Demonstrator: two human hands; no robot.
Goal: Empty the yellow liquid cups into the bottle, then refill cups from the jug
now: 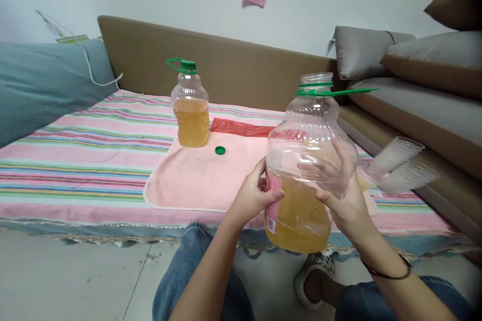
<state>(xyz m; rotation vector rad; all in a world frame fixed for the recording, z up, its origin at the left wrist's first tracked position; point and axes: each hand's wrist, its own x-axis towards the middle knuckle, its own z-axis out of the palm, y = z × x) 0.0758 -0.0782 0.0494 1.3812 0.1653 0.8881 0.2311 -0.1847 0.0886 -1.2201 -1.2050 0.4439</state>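
Observation:
A large clear plastic jug (301,210) of yellow liquid is held up in front of the bed's edge, its mouth uncapped and a green strap handle sticking out to the right. My left hand (256,193) grips its left side, over a pink label. On the opposite side my right hand (344,190) is wrapped round the jug, its fingers seen through the clear wall. A second jug (192,120) with a green cap and handle stands upright on a pink cloth (188,180). The loose green cap (220,150) lies on that cloth.
Stacks of clear plastic cups (397,155) lie at the right, near piled grey-brown cushions (422,100). A red plastic bag (241,127) lies flat behind the cloth. The striped bedspread (94,155) ends at a lace-trimmed front edge. A white cable (90,67) hangs at the left.

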